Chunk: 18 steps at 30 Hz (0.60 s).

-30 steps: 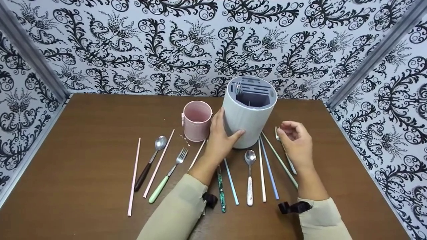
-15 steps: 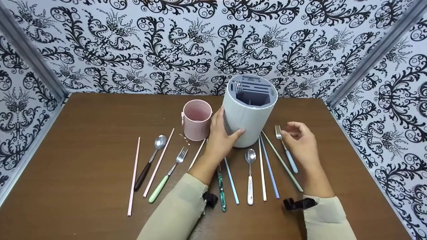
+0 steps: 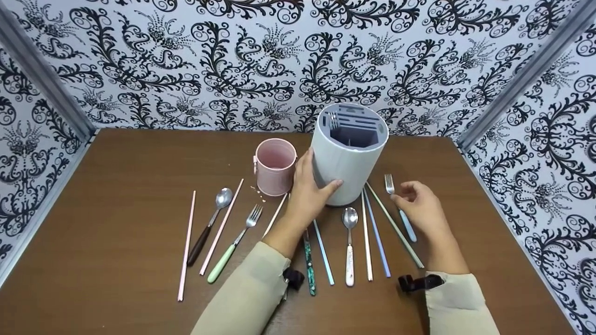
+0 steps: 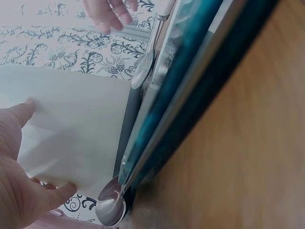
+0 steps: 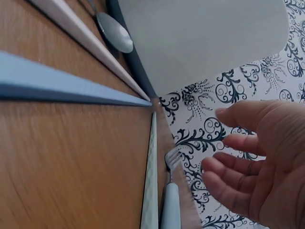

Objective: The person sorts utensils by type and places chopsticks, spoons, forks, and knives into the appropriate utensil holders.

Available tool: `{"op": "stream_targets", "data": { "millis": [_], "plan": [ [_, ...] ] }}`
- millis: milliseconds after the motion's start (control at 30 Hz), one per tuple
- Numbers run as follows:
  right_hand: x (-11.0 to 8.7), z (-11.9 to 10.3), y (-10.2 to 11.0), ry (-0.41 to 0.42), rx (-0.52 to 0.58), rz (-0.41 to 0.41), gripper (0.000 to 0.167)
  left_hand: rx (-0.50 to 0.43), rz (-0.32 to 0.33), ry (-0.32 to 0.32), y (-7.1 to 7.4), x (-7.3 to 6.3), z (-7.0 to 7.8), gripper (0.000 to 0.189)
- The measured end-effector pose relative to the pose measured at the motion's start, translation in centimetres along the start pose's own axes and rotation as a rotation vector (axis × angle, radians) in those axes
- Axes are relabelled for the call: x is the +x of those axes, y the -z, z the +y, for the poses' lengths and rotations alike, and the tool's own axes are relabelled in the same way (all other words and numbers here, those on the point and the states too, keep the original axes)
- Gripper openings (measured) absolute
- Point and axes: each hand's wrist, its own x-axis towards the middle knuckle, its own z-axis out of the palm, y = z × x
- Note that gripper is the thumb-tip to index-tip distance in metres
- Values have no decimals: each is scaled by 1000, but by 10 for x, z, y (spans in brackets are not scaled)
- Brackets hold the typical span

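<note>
My left hand [image 3: 309, 193] grips the side of a white cylindrical cutlery holder [image 3: 349, 174], thumb across its front and fingers on its left side. The holder has a grey slotted top with a large opening; fork tines [image 3: 332, 120] show at the top's left. My right hand [image 3: 421, 204] hovers beside a fork [image 3: 407, 225] with a light blue handle. Its fingers are loosely bent and hold nothing in the right wrist view, where the fork [image 5: 171, 200] lies apart from them. Left of the holder stands a pink cup [image 3: 274, 179].
A white-handled spoon [image 3: 349, 251], a green-handled fork [image 3: 233, 246] and a dark-handled spoon [image 3: 209, 228] lie on the brown table [image 3: 116, 209]. Several chopsticks are spread among them, including a blue one [image 3: 378, 239] and a green one [image 3: 396, 225]. A patterned wall [image 3: 233, 70] stands behind.
My right hand has shifted slightly right and down, uncovering more of the blue-handled fork. The left hand and the cutlery holder have stayed in place.
</note>
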Motion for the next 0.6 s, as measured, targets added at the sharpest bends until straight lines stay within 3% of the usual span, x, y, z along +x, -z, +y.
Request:
{"op": "stream_targets", "data": {
  "millis": [600],
  "plan": [
    [1,18,2,-74,-152,-159,65,-20,0,-19,1,0,-1,102]
  ]
}}
